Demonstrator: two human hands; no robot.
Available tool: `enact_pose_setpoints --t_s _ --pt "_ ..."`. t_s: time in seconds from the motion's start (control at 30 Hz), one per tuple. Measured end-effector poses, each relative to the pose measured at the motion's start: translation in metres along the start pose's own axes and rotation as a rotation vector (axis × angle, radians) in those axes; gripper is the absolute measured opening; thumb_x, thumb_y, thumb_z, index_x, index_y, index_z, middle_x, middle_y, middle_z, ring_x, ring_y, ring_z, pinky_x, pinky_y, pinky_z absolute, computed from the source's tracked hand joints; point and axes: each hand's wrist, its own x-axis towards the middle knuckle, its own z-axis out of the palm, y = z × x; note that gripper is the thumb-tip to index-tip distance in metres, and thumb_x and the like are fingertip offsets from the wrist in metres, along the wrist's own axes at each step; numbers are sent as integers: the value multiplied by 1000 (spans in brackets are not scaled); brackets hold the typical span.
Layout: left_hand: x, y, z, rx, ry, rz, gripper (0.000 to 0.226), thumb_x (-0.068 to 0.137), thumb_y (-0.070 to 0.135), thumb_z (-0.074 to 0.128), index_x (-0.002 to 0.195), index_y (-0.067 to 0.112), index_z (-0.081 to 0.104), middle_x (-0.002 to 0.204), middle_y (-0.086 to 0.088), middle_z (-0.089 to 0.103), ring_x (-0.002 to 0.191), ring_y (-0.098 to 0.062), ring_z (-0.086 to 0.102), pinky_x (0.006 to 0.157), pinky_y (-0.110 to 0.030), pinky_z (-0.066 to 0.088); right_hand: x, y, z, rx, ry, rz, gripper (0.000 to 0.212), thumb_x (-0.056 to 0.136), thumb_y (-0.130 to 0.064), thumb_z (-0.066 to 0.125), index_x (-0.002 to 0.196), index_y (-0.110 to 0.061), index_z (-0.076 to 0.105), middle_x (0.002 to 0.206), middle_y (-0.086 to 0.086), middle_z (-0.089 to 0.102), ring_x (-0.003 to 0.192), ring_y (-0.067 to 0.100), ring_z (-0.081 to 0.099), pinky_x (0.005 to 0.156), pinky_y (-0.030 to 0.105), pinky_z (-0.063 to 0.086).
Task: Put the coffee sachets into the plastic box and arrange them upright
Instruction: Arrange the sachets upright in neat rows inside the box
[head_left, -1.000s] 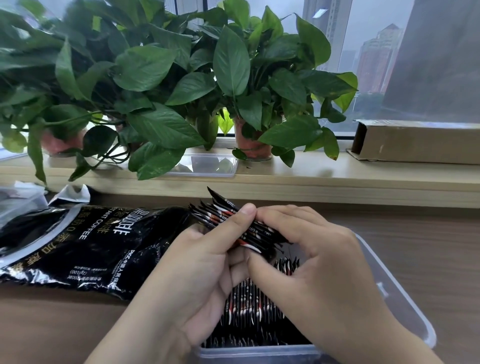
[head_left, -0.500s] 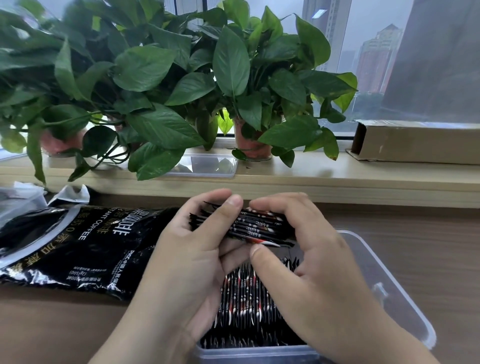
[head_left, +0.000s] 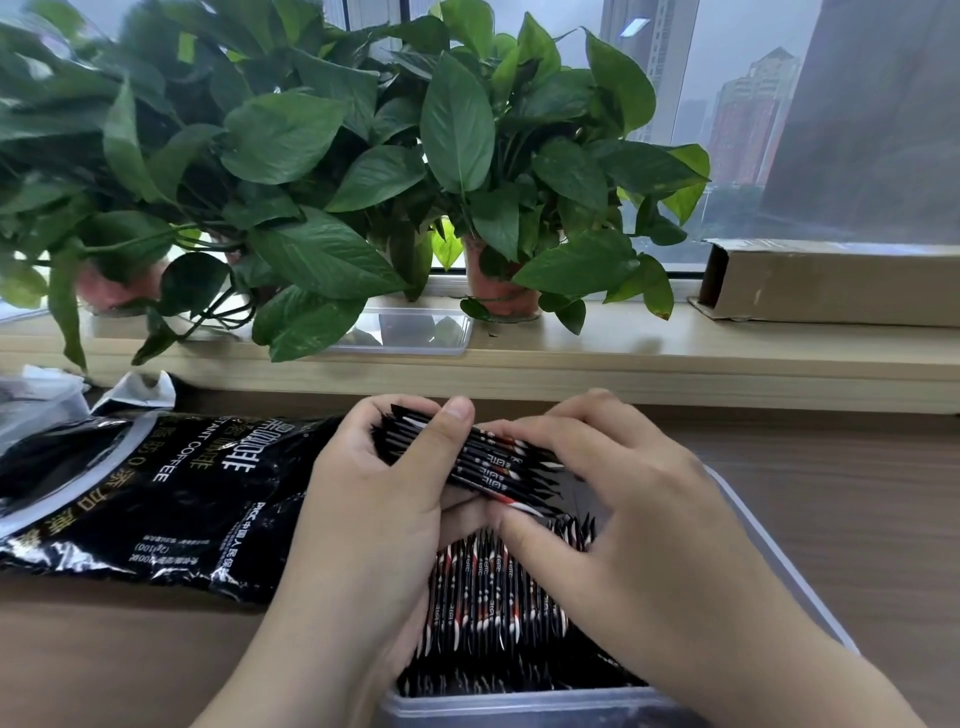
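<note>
A stack of black coffee sachets (head_left: 483, 462) with red and white marks is held above the far end of the clear plastic box (head_left: 769, 561). My left hand (head_left: 374, 499) grips the stack's left end, thumb across its top. My right hand (head_left: 623, 509) grips the right end, fingers curled over it. Inside the box several more sachets (head_left: 488, 608) stand upright in a packed row, partly hidden by my hands.
A large black instant coffee bag (head_left: 156, 499) lies open on the wooden table left of the box. The clear box lid (head_left: 415, 332) lies on the window ledge under potted plants (head_left: 498, 291). A cardboard box (head_left: 831, 280) lies on the ledge at right.
Both hands have lifted the stack and squared it into a tidier, flatter bundle. The left thumb has moved onto the top of the stack.
</note>
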Motion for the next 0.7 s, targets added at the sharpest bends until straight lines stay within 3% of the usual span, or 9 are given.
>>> enact_pose_setpoints --t_s 0.13,0.23,0.43,0.53,0.7 --pt "-2 -1 0 74 -28 55 17 79 24 74 85 15 61 70 -10 73 58 -18 72 45 -24 54 2 -3 -1 -2 73 -16 40 73 -32 77 113 -29 75 91 -15 65 85 4 65 75 19 52" --pt "-2 0 -1 123 -41 87 22 72 31 75 85 17 63 81 -16 76 67 -24 75 49 -26 56 2 -1 -2 78 107 -2 40 70 -33 82 109 -27 78 86 -13 67 77 3 66 71 15 53" --pt "-1 2 -2 166 -64 86 20 70 34 74 83 21 67 83 -14 78 70 -26 77 49 -25 56 1 -1 -3 115 93 20 39 70 -36 84 108 -28 78 79 -11 63 70 8 64 65 19 52" --pt "-3 2 1 121 -62 78 25 75 30 71 92 14 64 82 -12 79 69 -24 77 48 -23 55 1 0 -1 85 102 1 38 72 -32 84 108 -24 78 83 -10 64 71 5 63 68 14 51" --pt "-7 1 6 35 -29 49 48 77 32 72 114 6 60 92 -12 81 86 -27 79 54 -28 59 0 -2 3 35 123 -2 26 72 -29 80 96 -19 79 80 -8 62 67 6 59 66 10 45"
